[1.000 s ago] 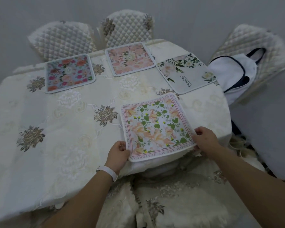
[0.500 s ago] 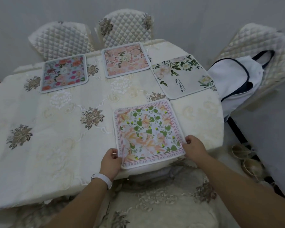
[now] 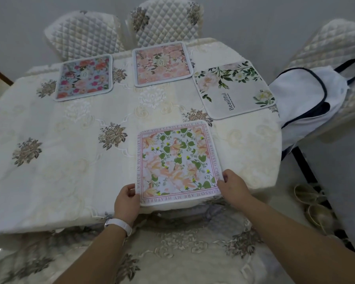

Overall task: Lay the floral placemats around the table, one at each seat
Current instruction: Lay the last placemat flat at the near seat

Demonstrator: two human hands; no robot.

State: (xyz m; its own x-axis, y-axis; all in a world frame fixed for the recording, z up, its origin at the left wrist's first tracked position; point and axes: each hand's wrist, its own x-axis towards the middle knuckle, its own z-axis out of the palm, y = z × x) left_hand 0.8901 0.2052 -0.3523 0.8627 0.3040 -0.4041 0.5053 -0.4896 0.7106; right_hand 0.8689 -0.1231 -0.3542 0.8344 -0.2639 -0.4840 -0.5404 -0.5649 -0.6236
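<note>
A square placemat with peach flowers, green leaves and a pink lettered border lies flat at the near edge of the table. My left hand pinches its near left corner. My right hand holds its near right corner with curled fingers. Three other floral placemats lie on the table: a blue one with red and pink flowers at the far left, a pink one at the far middle, and a white one with green leaves and the word "Beautiful" at the far right.
An embroidered cream cloth covers the table. Two quilted chairs stand behind the far edge and a third at the right carries a white bag with dark trim. Sandals lie on the floor at the right.
The placemat under my hands has been turned a little and slid toward the near edge, so its sides now run squarer to the table. Both hands stayed at its near corners.
</note>
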